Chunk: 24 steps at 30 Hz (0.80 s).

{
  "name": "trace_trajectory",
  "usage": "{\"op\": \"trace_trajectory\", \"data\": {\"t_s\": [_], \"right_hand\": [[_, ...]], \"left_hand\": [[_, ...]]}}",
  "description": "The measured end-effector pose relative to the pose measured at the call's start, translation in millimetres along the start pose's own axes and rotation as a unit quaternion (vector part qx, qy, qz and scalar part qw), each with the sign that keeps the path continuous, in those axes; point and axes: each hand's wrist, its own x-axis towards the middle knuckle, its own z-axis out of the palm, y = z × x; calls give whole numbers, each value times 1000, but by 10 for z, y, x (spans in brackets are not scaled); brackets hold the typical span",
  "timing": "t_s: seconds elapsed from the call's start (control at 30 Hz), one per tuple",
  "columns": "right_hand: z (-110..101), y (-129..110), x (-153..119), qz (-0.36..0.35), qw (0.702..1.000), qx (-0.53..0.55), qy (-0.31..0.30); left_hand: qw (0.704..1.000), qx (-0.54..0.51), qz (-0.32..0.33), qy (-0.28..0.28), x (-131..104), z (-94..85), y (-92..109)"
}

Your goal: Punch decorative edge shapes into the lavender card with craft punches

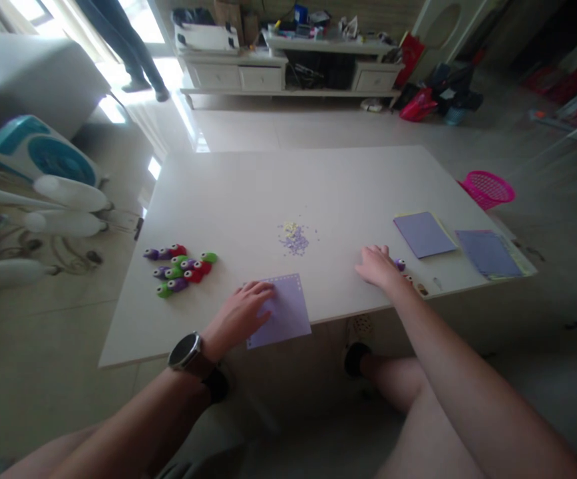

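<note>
My left hand (248,307) lies on a purple sheet of paper (291,313) with its fingers spread. Small holes run along the sheet's top edge and sides, and its lower part juts past the table's front edge. Farther right, my right hand (377,265) rests on the table with its fingers curled down; whatever may be under them is hidden. Just beside it are a small purple craft punch (398,265) and a partly covered red one. A heap of purple and pale yellow paper bits (295,241) sits mid-table. Several green, red and purple craft punches (183,269) are grouped at the left.
A stack of purple and yellow sheets (424,234) lies at the right, with another stack (492,254) beside it near the table's edge. A small brown object (422,289) is by the front edge. Off the table are a pink basket (488,189) and a standing person's legs (128,50).
</note>
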Motion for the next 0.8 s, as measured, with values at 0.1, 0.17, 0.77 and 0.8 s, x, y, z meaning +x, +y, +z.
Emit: {"op": "trace_trajectory", "data": {"t_s": [0.1, 0.17, 0.77, 0.8], "right_hand": [[93, -363, -85, -128, 992, 17, -8], [138, -619, -177, -211, 975, 64, -23], [214, -1007, -447, -328, 932, 141, -61], [215, -1005, -449, -327, 932, 141, -60]], "left_hand": [[999, 11, -31, -9, -32, -47, 26], [998, 15, -59, -13, -37, -87, 21], [982, -28, -185, -30, 69, -43, -101], [983, -43, -176, -30, 70, -29, -117]]}}
